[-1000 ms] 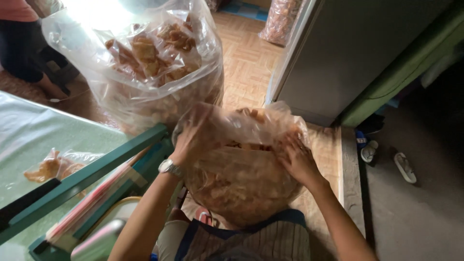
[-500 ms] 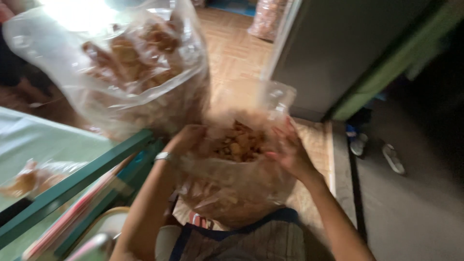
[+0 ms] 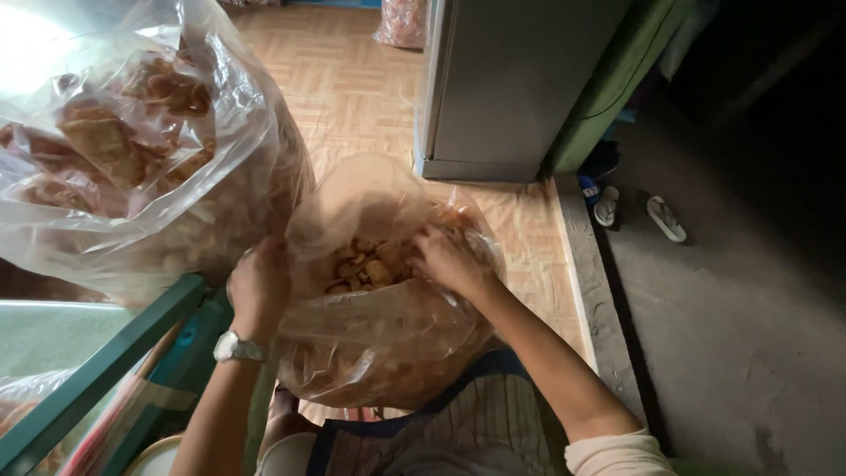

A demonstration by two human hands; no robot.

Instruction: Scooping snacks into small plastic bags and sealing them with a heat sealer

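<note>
Centre frame: open clear bag of fried snacks (image 3: 379, 353) on lap. Left hand (image 3: 257, 286) grips its left rim closed; right hand (image 3: 448, 257) fingers curled inside the mouth, nearer the snacks. Bigger snack bag (image 3: 132, 150) upper left.

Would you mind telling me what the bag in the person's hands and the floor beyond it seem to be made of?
The bag: thin clear plastic film, glossy and crinkled, snacks visible through it. The floor: probably wood parquet or a look-alike, with tan blocks in a basket-weave pattern.
</note>
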